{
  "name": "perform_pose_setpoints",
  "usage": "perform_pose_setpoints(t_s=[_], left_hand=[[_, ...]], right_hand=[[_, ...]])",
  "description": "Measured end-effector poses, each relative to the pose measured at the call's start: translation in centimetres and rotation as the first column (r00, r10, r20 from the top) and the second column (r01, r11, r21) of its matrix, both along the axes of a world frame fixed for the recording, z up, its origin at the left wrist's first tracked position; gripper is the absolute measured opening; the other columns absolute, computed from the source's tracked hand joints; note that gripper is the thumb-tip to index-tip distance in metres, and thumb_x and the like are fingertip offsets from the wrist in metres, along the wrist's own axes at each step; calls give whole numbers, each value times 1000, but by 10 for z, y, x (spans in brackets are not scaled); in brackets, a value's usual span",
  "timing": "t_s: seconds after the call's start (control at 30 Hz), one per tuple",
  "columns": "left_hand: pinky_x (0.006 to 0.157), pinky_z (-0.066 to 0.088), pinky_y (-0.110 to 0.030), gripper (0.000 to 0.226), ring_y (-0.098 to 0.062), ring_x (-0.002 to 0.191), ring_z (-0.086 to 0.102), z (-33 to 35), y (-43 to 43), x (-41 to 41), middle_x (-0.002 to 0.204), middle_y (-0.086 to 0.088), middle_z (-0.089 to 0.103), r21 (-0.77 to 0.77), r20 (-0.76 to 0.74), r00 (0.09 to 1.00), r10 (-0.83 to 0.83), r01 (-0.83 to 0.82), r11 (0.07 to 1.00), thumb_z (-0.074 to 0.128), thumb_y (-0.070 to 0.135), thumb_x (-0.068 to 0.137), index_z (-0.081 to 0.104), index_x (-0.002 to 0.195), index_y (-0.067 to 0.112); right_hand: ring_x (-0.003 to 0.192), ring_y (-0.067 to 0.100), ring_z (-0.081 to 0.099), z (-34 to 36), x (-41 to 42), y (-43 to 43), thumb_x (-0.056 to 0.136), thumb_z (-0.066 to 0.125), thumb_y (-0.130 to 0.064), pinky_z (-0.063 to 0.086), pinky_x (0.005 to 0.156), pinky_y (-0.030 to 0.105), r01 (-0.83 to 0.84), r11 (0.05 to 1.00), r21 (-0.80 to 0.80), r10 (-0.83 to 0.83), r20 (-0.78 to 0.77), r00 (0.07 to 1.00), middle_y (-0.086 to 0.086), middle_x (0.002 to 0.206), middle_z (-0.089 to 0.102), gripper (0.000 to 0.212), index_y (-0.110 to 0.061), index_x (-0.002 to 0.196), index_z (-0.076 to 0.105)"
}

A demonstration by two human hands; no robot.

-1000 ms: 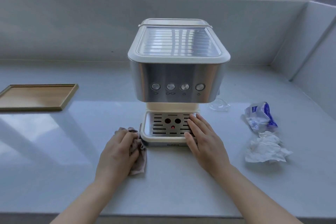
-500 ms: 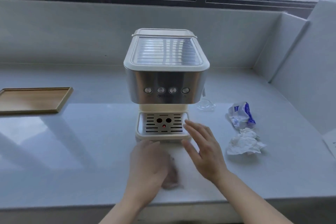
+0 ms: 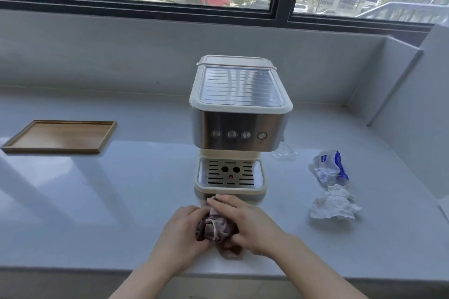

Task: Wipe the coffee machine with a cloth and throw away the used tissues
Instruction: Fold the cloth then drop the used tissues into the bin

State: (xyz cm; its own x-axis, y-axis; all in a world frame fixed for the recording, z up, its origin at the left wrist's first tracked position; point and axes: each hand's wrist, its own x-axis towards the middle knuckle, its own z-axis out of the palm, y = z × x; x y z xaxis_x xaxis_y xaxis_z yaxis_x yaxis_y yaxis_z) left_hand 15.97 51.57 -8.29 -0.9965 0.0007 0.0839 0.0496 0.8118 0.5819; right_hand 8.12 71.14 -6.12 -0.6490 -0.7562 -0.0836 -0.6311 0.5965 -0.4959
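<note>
- Left hand (image 3: 181,229) and right hand (image 3: 250,219) both clutch bunched cloth (image 3: 216,228) on worktop (image 3: 121,189), just before coffee machine (image 3: 239,114).
- Risk: loose wad may wipe patchily.
- Used tissues (image 3: 334,205) lie right, easily forgotten.

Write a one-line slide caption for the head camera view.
Both hands, left hand and right hand, bunch a cloth before the coffee machine; crumpled tissues lie alongside.
</note>
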Motion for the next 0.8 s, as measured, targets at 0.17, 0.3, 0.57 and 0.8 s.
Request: perform_pose_setpoints(t_s=[0.17, 0.3, 0.57, 0.8], left_hand=[[77, 41, -19, 46, -9, 91, 53, 5, -4, 3, 92, 15, 57, -18, 49, 999, -5, 6, 1000, 61, 38, 66, 60, 112, 36], [86, 41, -17, 54, -10, 103, 58, 8, -7, 12, 107, 10, 66, 1, 84, 996, -15, 15, 1000, 65, 40, 66, 62, 119, 31], [79, 49, -28, 36, -9, 90, 62, 53, -36, 30, 93, 11, 71, 77, 57, 991, 119, -123, 989, 63, 25, 69, 70, 104, 30], [68, 50, -28, 33, -5, 77, 60, 87, -86, 53, 80, 14, 68, 97, 101, 967, 236, -245, 965, 61, 15, 71, 68, 97, 34]], right_hand=[[99, 22, 55, 3, 1, -18, 78, 65, -16, 48, 82, 36, -11, 998, 69, 14, -36, 999, -4, 116, 47, 60, -38, 132, 47], [91, 23, 54, 6, 17, -21, 71, 69, -32, 45, 75, 32, 43, 996, 80, -43, -1, 999, 2, 103, 51, 43, -28, 112, 59], [84, 24, 57, 38, 32, -61, 65, 68, -30, 44, 61, 31, 140, 990, -7, -139, 48, 989, 0, 98, 52, 36, -25, 99, 60], [77, 23, 57, 72, 38, -125, 59, 67, -22, 44, 52, 28, 92, 996, -23, -90, 59, 994, -1, 92, 52, 33, -26, 91, 59]])
